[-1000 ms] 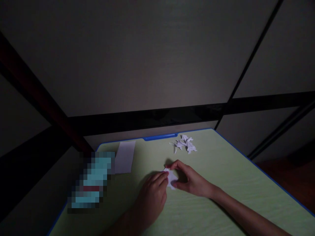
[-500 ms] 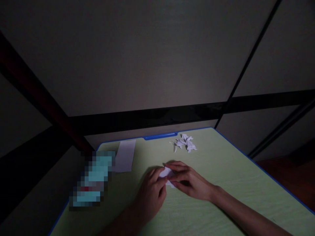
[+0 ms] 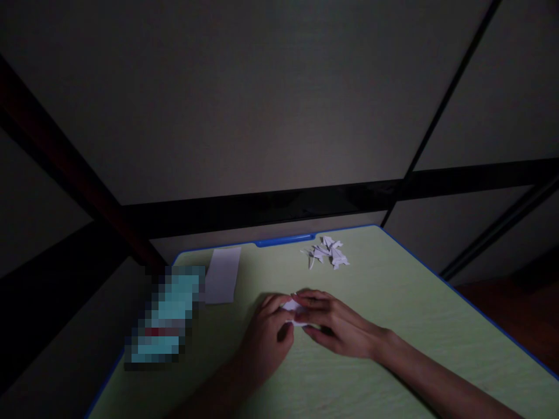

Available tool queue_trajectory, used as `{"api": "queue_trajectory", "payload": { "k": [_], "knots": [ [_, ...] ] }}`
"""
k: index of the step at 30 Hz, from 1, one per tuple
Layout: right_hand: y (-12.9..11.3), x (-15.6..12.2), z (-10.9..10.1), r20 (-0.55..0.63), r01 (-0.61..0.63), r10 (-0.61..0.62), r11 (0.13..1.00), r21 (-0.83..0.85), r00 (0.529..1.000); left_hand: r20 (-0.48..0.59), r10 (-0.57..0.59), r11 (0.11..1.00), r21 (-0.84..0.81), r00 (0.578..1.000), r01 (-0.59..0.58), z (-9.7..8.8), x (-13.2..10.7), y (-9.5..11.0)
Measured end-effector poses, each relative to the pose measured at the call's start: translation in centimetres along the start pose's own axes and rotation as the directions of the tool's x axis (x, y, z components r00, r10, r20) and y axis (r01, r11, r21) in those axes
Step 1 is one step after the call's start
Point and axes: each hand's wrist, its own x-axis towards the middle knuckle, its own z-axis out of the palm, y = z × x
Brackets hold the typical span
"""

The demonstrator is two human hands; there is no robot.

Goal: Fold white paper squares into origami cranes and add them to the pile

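Observation:
A small folded piece of white paper [image 3: 292,305] lies at the middle of the table, mostly covered by my fingers. My left hand [image 3: 271,329] grips its left side, with the fingers on top and the thumb at the near edge. From the right, my right hand [image 3: 334,321] has its fingers closed over the paper's other side. The fingertips of both hands nearly meet on it. How the paper is folded under them is hidden.
On the pale green table [image 3: 419,331] several folded white paper figures [image 3: 329,253] sit at the back. A flat white paper sheet [image 3: 222,276] lies back left, beside a blurred-out turquoise object [image 3: 168,314]. A blue handle [image 3: 285,240] edges the table before a panelled wall [image 3: 271,116].
My right hand has shifted slightly over the paper, and its fingers now cover more of it. Less of the paper shows between my hands. The other things stay put.

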Motion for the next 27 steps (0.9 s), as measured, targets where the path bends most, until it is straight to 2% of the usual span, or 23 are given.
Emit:
{"api": "queue_trajectory", "payload": {
  "k": [5,11,19,27],
  "knots": [
    [0.07,-0.13,-0.03,0.010,-0.025,0.025,0.999,-0.026,1.000,-0.079,-0.134,0.990,0.034,0.988,0.137,-0.03,0.01,-0.34],
    [-0.17,-0.14,-0.04,0.025,-0.051,0.053,0.996,-0.074,0.998,-0.065,-0.291,0.940,0.164,0.954,0.298,0.09,0.32,-0.56],
    [-0.23,-0.16,-0.25,0.039,-0.058,0.062,0.994,-0.093,0.997,-0.031,-0.342,0.922,0.183,0.939,0.342,0.06,0.58,-0.50],
    [-0.73,-0.28,-0.46,0.094,-0.116,0.128,0.986,-0.120,0.987,-0.067,-0.342,0.919,0.183,0.937,0.349,0.20,0.56,-0.45]
  ]
}}
